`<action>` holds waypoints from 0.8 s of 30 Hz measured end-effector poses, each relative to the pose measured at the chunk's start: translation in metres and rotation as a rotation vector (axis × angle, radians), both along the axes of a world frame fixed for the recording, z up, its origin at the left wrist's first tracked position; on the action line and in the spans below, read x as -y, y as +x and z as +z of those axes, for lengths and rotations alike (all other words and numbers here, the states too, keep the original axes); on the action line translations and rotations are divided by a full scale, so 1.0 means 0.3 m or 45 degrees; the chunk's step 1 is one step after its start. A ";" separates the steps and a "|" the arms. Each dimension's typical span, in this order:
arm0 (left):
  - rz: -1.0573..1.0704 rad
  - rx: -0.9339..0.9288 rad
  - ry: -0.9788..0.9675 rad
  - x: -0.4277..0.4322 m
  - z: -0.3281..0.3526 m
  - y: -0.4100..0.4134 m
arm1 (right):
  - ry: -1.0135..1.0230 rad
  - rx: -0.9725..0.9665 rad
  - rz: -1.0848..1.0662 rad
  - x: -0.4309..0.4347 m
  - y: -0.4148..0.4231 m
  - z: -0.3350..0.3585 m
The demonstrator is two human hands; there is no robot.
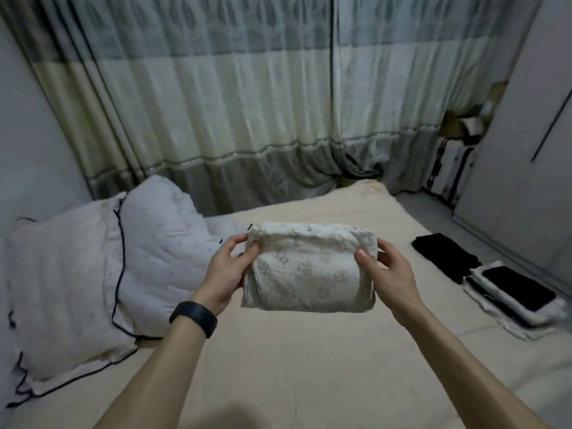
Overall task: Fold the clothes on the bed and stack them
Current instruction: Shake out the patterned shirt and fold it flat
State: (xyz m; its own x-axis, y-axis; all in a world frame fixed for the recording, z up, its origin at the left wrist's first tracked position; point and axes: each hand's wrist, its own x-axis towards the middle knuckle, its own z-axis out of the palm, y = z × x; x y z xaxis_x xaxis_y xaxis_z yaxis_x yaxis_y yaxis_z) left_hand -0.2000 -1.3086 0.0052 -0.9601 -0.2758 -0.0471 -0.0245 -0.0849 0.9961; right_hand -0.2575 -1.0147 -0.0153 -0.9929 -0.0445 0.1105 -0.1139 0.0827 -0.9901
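Observation:
A folded cream garment with a small animal print (309,269) is held up above the beige bed (278,366). My left hand (227,270), with a black band on the wrist, grips its left edge, thumb on top. Its right edge is gripped by my right hand (388,274) the same way. At the bed's right side lies a stack of folded clothes (513,300), white layers with a black piece on top. A separate folded black garment (445,255) lies just behind the stack.
A white quilt with dark piping (93,274) is bunched on the left of the bed. Curtains (232,103) hang behind the bed. A white wardrobe (526,165) stands at the right, with boxes (452,162) in the corner.

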 end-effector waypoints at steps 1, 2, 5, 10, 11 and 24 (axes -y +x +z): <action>-0.014 -0.048 -0.013 -0.030 0.059 -0.014 | 0.005 -0.063 -0.027 -0.031 0.000 0.058; -0.028 -0.096 -0.022 -0.060 0.111 -0.024 | 0.001 -0.119 -0.052 -0.062 0.000 0.108; -0.059 -0.212 -0.052 -0.154 0.269 -0.052 | 0.020 -0.263 -0.132 -0.160 0.014 0.256; -0.116 -0.362 -0.048 -0.267 0.442 -0.122 | 0.047 -0.405 -0.294 -0.280 0.037 0.424; -0.147 -0.374 -0.054 -0.287 0.467 -0.137 | 0.054 -0.426 -0.332 -0.300 0.043 0.451; -0.674 -0.453 -0.054 -0.718 0.563 -0.301 | 0.212 -0.464 -0.867 -0.705 0.216 0.547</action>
State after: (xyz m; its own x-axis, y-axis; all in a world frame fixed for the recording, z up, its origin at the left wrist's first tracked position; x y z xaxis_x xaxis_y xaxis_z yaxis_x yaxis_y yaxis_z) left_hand -0.2903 -1.0931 0.1741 -0.9217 0.2457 0.3003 0.2806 -0.1126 0.9532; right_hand -0.1928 -0.8032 0.1488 -0.7100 0.5158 0.4794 -0.2995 0.3950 -0.8685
